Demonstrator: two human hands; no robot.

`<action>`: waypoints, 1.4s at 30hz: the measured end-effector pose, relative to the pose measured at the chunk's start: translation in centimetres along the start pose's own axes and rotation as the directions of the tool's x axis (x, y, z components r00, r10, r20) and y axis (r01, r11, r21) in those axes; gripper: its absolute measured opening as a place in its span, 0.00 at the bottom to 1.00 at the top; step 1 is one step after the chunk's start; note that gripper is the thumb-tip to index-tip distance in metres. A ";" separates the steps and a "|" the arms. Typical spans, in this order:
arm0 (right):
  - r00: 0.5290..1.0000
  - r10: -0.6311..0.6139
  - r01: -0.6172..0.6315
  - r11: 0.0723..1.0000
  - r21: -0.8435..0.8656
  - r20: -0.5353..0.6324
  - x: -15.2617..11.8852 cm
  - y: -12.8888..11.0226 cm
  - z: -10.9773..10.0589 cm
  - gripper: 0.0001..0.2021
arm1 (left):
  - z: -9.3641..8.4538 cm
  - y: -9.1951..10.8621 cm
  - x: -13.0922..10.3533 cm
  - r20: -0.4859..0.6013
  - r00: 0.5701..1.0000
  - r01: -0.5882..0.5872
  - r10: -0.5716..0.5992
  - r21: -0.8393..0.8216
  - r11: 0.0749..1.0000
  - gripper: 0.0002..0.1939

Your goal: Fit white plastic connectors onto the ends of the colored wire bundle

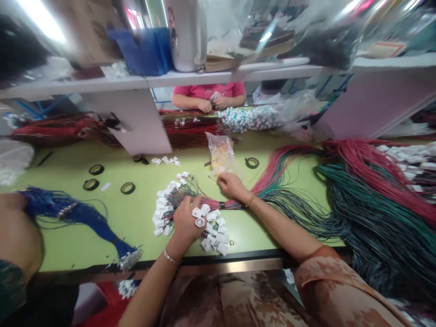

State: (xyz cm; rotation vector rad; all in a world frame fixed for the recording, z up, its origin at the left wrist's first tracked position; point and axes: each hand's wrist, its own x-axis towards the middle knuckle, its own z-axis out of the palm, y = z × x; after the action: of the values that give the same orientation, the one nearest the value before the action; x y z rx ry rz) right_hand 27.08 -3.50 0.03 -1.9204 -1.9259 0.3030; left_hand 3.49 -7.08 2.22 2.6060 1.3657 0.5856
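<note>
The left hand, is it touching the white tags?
Touching. The head view shows the left hand pressed onto the white tags, fingers lying across several of them.

I see a smooth, matt pale-green laminate worktop [136, 218] edged by a glossy metal strip [238, 265]. On it lie thin cords in red, green and grey [340, 200] with a soft sheen, tipped with small white tags [163, 213] that look like plastic. Behind them a crinkled clear plastic bag [221, 152] shines, and a thin gold-coloured metal bangle [251, 200] glints.
</note>
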 end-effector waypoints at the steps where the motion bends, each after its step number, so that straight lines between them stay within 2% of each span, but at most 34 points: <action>1: 1.000 -0.007 0.007 0.999 0.031 -0.017 -0.1 0.1 -0.1 0.09 | -0.1 0.0 0.0 -0.003 1.000 0.031 -0.031 0.010 0.999 0.25; 3: 0.998 0.000 0.008 0.992 0.123 -0.065 -0.3 0.4 -0.3 0.09 | 0.1 -0.2 0.0 -0.024 0.998 0.061 -0.063 -0.071 0.996 0.25; 5: 0.992 0.045 -0.013 0.966 0.258 -0.120 -0.5 0.6 -0.3 0.06 | 0.4 -0.3 0.2 -0.062 0.996 0.049 -0.066 -0.247 0.968 0.22; 7: 0.985 0.123 -0.053 0.888 0.457 -0.124 -0.8 0.5 -0.2 0.05 | 0.5 -0.4 0.3 -0.087 0.989 0.065 -0.116 -0.445 0.893 0.18; 9: 0.980 0.190 -0.099 0.708 0.699 -0.054 -0.9 0.0 -0.1 0.05 | 0.3 -0.3 0.6 -0.049 0.978 0.132 -0.204 -0.613 0.779 0.13; 11: 0.976 0.213 -0.136 0.460 0.877 0.039 -0.9 -0.7 -0.1 0.09 | 0.0 -0.2 0.8 0.032 0.967 0.192 -0.253 -0.744 0.640 0.10; 13: 0.974 0.197 -0.158 0.236 0.959 0.112 -0.7 -1.4 -0.5 0.14 | -0.1 -0.2 1.0 0.101 0.965 0.212 -0.241 -0.843 0.495 0.11; 15: 0.972 0.164 -0.179 0.064 0.982 0.167 -0.3 -1.9 -1.1 0.16 | 0.0 -0.3 1.0 0.145 0.960 0.226 -0.238 -0.904 0.364 0.13; 19: 0.968 0.144 -0.182 -0.158 0.971 0.205 0.2 -2.5 -2.5 0.15 | 0.8 -0.6 1.0 0.250 0.939 0.293 -0.237 -0.941 0.167 0.18; 22: 0.969 0.127 -0.179 -0.224 0.958 0.211 -0.1 -3.1 -3.0 0.12 | 0.9 -0.8 1.1 0.342 0.910 0.368 -0.234 -0.927 0.073 0.24; 24: 0.971 0.094 -0.195 -0.224 0.955 0.220 -0.5 -3.7 -2.9 0.12 | 0.7 -1.1 1.1 0.385 0.893 0.404 -0.231 -0.914 0.036 0.25; 27: 0.973 0.044 -0.215 -0.176 0.961 0.226 -1.3 -4.7 -2.5 0.13 | 0.3 -1.5 1.3 0.414 0.889 0.423 -0.195 -0.906 0.005 0.25; 31: 0.984 -0.004 -0.181 -0.053 0.982 0.181 -2.0 -5.8 -1.7 0.16 | 0.5 -1.8 1.4 0.366 0.913 0.369 -0.180 -0.929 -0.014 0.25; 33: 0.991 -0.011 -0.133 0.066 0.989 0.134 -2.4 -6.2 -1.4 0.16 | 0.6 -1.7 1.4 0.323 0.926 0.323 -0.195 -0.946 -0.029 0.24; 36: 0.998 -0.004 -0.053 0.323 0.945 0.058 -3.2 -6.8 -1.3 0.11 | 0.7 -1.4 1.4 0.294 0.933 0.290 -0.206 -0.956 -0.051 0.23; 40: 0.991 -0.049 0.122 0.678 0.725 -0.121 -4.4 -7.7 -1.5 0.07 | 0.5 -1.4 1.5 0.267 0.941 0.262 -0.207 -0.964 -0.049 0.21; 42: 0.972 -0.120 0.222 0.764 0.606 -0.204 -4.9 -8.0 -1.6 0.07 | 0.5 -1.5 1.5 0.243 0.946 0.247 -0.216 -0.969 -0.011 0.21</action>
State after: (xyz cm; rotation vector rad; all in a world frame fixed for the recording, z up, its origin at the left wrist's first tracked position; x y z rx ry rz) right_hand 20.36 -8.77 4.24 -1.2748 -1.6027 0.6315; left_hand 3.34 -4.96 1.77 1.0927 0.7314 0.9627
